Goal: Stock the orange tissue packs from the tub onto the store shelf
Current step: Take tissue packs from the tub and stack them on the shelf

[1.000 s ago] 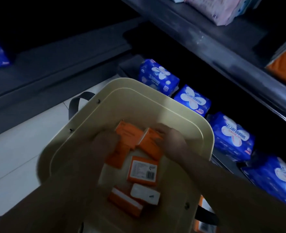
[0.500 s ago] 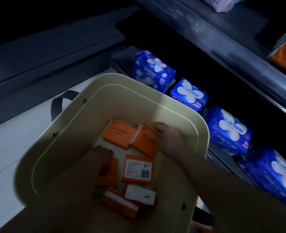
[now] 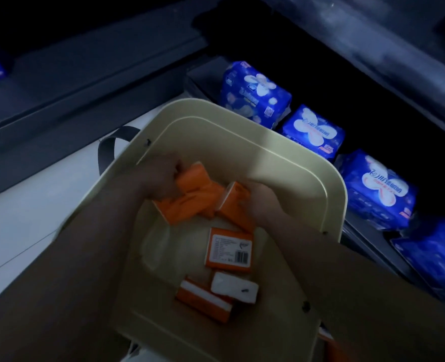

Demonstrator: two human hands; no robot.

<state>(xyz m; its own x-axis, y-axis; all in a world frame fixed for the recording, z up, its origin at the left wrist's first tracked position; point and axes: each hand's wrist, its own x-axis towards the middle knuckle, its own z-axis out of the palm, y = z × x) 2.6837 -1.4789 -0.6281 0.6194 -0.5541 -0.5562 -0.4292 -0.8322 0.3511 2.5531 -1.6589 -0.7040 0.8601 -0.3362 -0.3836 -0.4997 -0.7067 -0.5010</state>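
Fingers of left hand curled round orange packs; right hand grips another pack; barcode label text unreadable.

Cream tub, orange tissue packs with white ends, blue packs with white flower print

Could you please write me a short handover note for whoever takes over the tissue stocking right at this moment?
Left hand: down in the tub, gripping a bunch of orange packs at its far end.
Right hand: gripping one tilted orange pack beside that bunch.
Loose on the tub floor: a label-up pack, a white-faced pack and a low orange pack next to it.
Done: no orange pack is clearly shelved in this view; blue packs line the bottom shelf.
Left: lift the held packs out and shelve them, then fetch the three loose ones.
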